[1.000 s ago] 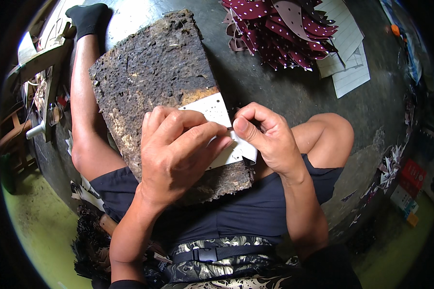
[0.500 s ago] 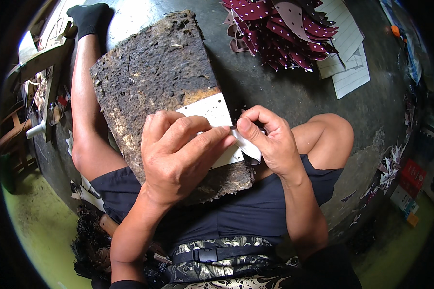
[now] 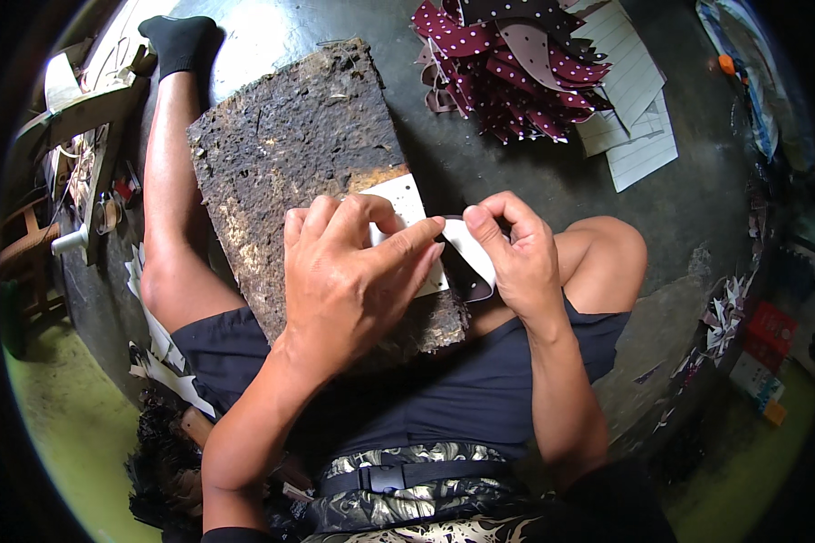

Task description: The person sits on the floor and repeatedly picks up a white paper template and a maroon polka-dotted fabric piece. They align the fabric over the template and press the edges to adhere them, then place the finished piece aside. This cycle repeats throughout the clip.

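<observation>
Head view, left hand: The left hand (image 3: pixel 349 281) lies flat, palm down, on a white card (image 3: pixel 406 201). Its fingers are spread and point to the right. The pointer finger reaches out long, and its tip meets the right hand's thumb. It presses the card down and does not wrap around it.
Head view, left arm: The forearm comes up from the lower edge and leans toward the right.
Head view, right hand: The right hand (image 3: pixel 516 258) is curled. Its thumb and bent fingers pinch a small piece (image 3: pixel 473 258) that is white on one side with a dark dotted edge. The piece curls up off the card.
Head view, right arm: The forearm comes up from below, over the right thigh. The wrist bends in toward the left hand.
Head view, card: The white card lies on a rough brown board (image 3: pixel 299 163), near the board's right edge. Most of the card is hidden under the left hand.
Head view, board: The board rests across the person's lap and slants up to the left, beside the bare left leg (image 3: pixel 167 181) with a black sock (image 3: pixel 179 41).
Head view, floor: A pile of dark red dotted pieces (image 3: pixel 507 68) lies well apart at the top. Lined paper sheets (image 3: pixel 638 118) lie just beside it.
</observation>
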Tool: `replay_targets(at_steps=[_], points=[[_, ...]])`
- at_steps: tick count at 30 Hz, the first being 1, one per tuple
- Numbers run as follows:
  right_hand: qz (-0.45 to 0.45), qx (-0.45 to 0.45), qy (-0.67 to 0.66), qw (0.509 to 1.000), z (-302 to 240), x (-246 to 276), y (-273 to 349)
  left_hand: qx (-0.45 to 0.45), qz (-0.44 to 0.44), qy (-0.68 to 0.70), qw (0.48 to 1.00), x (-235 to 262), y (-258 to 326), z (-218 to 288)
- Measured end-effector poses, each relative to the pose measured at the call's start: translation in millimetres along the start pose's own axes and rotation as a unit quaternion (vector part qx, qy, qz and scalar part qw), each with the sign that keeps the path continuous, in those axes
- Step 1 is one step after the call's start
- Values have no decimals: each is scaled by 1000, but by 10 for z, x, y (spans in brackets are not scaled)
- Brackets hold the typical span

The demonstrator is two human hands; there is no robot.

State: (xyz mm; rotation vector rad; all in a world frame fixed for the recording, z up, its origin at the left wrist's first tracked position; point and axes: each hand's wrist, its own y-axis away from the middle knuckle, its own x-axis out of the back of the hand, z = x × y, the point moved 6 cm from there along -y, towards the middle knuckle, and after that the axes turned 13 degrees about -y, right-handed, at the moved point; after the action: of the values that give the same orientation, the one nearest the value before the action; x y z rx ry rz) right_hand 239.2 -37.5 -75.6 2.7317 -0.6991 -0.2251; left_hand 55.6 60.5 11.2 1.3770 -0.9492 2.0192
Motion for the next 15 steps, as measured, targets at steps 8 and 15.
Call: replay_targets(at_steps=[8, 15], points=[[77, 133, -168, 974, -621, -23, 342, 54, -59, 189, 979, 144, 211, 498], [105, 30, -382, 918, -874, -100, 708, 240, -34, 626, 741, 67, 454, 321]])
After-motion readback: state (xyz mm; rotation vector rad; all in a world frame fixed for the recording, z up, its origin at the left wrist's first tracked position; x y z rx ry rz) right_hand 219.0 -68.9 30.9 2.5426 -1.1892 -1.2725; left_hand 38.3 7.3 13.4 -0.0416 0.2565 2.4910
